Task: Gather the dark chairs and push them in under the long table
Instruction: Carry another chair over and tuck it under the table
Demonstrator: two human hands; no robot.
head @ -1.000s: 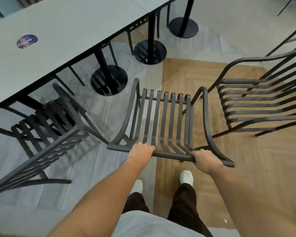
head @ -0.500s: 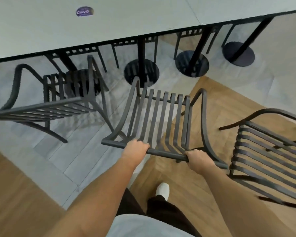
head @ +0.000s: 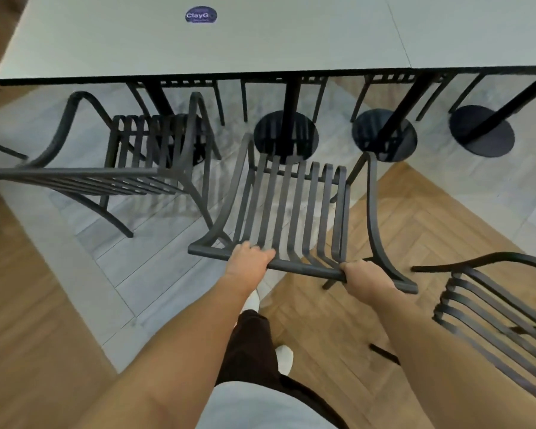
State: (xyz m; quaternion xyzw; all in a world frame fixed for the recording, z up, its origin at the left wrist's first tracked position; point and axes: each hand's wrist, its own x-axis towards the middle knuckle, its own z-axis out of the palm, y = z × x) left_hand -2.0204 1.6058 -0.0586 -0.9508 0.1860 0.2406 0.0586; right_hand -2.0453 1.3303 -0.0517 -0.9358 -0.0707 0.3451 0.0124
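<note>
A dark slatted chair [head: 291, 209] stands in front of me, its seat facing the long pale table [head: 260, 41]. My left hand [head: 249, 258] grips the chair's top back rail left of centre. My right hand [head: 364, 278] grips the same rail near its right end. The chair's front edge sits just short of the table's near edge. A second dark chair [head: 121, 168] stands to the left, partly under the table. A third dark chair [head: 502, 311] stands apart at the right, on the wood floor.
Round black pedestal bases [head: 287, 136] stand under the table, in line with the held chair. More chair legs [head: 322, 94] show on the table's far side. A round sticker [head: 201, 15] lies on the tabletop. My feet [head: 283, 357] are just behind the chair.
I have turned square to the table and stepped closer with the chair in both hands. The table edge now runs level across the view, and the right chair has slid toward the frame's lower right.
</note>
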